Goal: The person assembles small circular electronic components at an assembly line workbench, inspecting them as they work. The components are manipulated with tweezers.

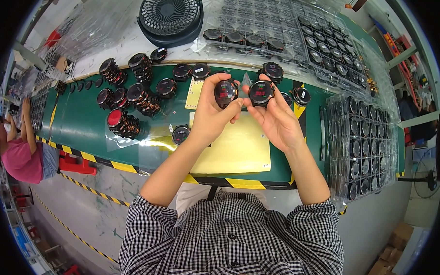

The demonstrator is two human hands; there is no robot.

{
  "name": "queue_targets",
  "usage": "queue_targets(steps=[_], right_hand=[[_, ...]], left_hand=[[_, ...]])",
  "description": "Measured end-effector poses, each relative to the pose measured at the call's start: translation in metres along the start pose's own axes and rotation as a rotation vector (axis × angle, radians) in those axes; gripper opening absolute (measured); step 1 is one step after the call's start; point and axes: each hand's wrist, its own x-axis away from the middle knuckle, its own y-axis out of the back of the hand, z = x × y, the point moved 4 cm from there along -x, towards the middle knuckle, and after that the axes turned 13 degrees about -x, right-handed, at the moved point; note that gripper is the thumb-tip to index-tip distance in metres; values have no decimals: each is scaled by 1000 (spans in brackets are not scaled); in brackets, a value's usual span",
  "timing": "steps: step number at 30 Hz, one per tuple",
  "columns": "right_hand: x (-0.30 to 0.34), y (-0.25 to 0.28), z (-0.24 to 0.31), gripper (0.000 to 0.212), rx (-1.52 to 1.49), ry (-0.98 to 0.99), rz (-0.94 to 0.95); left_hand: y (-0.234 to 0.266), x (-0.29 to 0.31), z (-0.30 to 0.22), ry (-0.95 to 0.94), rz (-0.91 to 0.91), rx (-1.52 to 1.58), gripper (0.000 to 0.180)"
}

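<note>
Held side by side: left watch (226, 94), right watch (261, 93)

The left hand (215, 110) pinches the left watch, its thumb near the lower rim and its fingers curled round the outer side. The right hand (278, 121) grips the right watch between thumb and fingers, palm partly turned up. Both dark faces are lit with red marks and tilt toward the wearer — just beside each other, with a small gap between. Whether the fingertips of the two hands touch is hard to tell.

Below the wrists a broad yellow sheet (232, 145) lies flat on the green mat (78, 108), reaching near the striped tape (123, 167) on the table's front edge. To the left, a single watch (180, 134) lies close beside the left forearm, and watch stacks (144, 100) stand farther out, with green surface running between them and the tape. On the right the room is tighter: a narrow strip of mat parts the right forearm from a tall tray stack (343, 156) at the table's side. Beyond the hands, another watch (271, 71) sits near the far edge — just behind the right watch.
</note>
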Motion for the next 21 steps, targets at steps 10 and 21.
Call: queue_targets(steps=[10, 21], right_hand=[[-1, 2, 0, 54, 10, 5, 17], [-2, 20, -1, 43, -12, -40, -68]], left_hand=[[0, 2, -3, 20, -22, -36, 53], [2, 3, 1, 96, -43, 44, 46]])
